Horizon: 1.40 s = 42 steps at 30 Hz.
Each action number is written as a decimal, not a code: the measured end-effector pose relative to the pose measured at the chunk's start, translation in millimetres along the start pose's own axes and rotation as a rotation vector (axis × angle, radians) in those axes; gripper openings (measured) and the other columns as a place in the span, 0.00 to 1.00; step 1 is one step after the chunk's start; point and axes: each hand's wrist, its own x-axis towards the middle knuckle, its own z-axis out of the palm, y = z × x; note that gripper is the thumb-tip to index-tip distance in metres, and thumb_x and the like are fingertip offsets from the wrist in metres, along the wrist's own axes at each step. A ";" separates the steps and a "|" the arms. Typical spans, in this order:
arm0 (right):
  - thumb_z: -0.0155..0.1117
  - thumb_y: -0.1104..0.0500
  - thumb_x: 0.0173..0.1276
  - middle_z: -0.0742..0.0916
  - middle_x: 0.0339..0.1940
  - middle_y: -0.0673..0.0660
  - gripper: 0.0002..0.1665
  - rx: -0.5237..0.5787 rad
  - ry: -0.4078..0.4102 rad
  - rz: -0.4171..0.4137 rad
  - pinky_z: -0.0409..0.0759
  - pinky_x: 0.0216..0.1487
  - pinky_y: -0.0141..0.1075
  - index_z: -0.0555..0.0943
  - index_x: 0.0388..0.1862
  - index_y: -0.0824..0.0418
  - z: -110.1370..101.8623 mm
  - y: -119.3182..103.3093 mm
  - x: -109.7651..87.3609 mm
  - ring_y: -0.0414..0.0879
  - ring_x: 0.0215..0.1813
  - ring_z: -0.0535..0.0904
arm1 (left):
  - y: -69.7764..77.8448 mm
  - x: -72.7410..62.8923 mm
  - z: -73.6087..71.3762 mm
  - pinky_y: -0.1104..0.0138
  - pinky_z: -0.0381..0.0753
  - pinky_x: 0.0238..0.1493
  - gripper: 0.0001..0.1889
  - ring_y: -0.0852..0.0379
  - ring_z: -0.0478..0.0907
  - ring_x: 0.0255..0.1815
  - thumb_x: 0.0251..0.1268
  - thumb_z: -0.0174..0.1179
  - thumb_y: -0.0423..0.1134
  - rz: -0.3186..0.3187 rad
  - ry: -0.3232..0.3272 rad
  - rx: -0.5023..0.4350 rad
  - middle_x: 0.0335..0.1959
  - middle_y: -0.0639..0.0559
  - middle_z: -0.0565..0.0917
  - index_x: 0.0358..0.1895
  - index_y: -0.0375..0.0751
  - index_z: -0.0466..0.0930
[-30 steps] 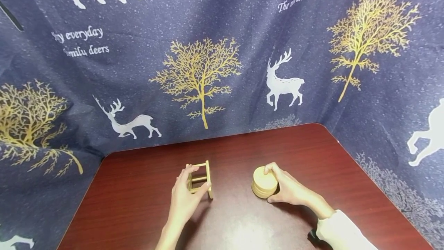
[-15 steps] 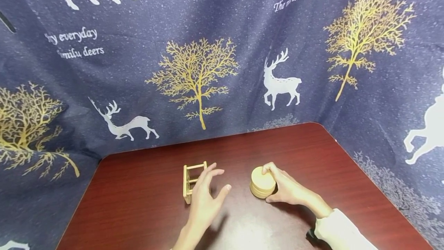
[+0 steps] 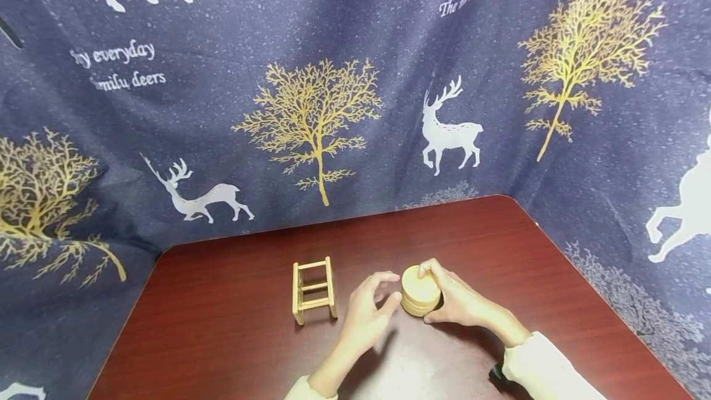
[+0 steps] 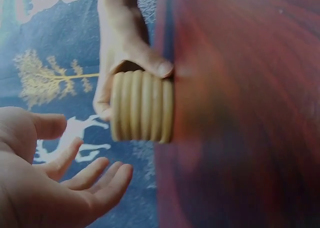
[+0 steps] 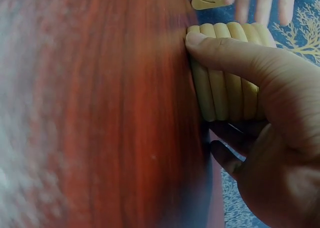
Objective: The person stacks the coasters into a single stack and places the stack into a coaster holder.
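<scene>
A stack of several round, pale wooden coasters stands on the table right of centre. My right hand grips it from the right, thumb and fingers around its side. In the left wrist view the coasters' rounded edges show as ridges, one against the other. Just left of the stack is my left hand, its fingers spread and loosely bent, holding nothing. A gap separates it from the coasters in the left wrist view. Farther left stands a small wooden rack with posts and crossbars, and no hand touches it.
The reddish-brown wooden table has a rounded far right corner. Behind it and along its sides hangs a dark blue cloth printed with deer and golden trees. A small black object shows beside the right sleeve.
My left hand has let go of the wooden rack and moved right, close to the coaster stack. The rack stays standing on the table. My right hand keeps its hold on the stack.
</scene>
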 end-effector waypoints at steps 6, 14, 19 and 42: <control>0.96 0.65 0.39 0.85 0.55 0.51 0.53 0.021 0.015 -0.026 0.84 0.56 0.43 0.69 0.59 0.53 1.6 1.5 0.6 0.46 0.54 0.84 | -63.9 12.9 25.0 0.58 0.91 0.54 0.13 0.46 0.91 0.55 0.81 0.65 0.39 -0.001 0.068 -0.013 0.59 0.46 0.91 0.62 0.45 0.86; 0.97 0.68 0.36 0.86 0.54 0.50 0.54 0.026 0.043 -0.072 0.85 0.55 0.43 0.70 0.58 0.53 3.8 6.1 0.6 0.44 0.54 0.84 | -69.7 14.9 33.5 0.55 0.90 0.58 0.16 0.45 0.90 0.58 0.81 0.63 0.33 -0.104 0.040 -0.113 0.59 0.42 0.88 0.66 0.44 0.84; 0.97 0.65 0.37 0.87 0.54 0.49 0.53 0.011 0.050 -0.063 0.85 0.54 0.43 0.70 0.58 0.52 3.9 6.4 1.6 0.44 0.53 0.84 | -24.5 11.1 25.7 0.46 0.85 0.66 0.17 0.33 0.84 0.65 0.79 0.60 0.27 -0.172 0.001 -0.223 0.63 0.32 0.84 0.67 0.31 0.80; 0.96 0.63 0.36 0.87 0.50 0.49 0.53 -0.016 0.057 -0.031 0.83 0.44 0.39 0.70 0.58 0.49 1.2 -4.7 2.3 0.42 0.45 0.84 | -13.5 6.7 28.8 0.47 0.86 0.65 0.17 0.39 0.86 0.64 0.78 0.67 0.34 -0.238 0.050 -0.218 0.62 0.40 0.87 0.65 0.37 0.83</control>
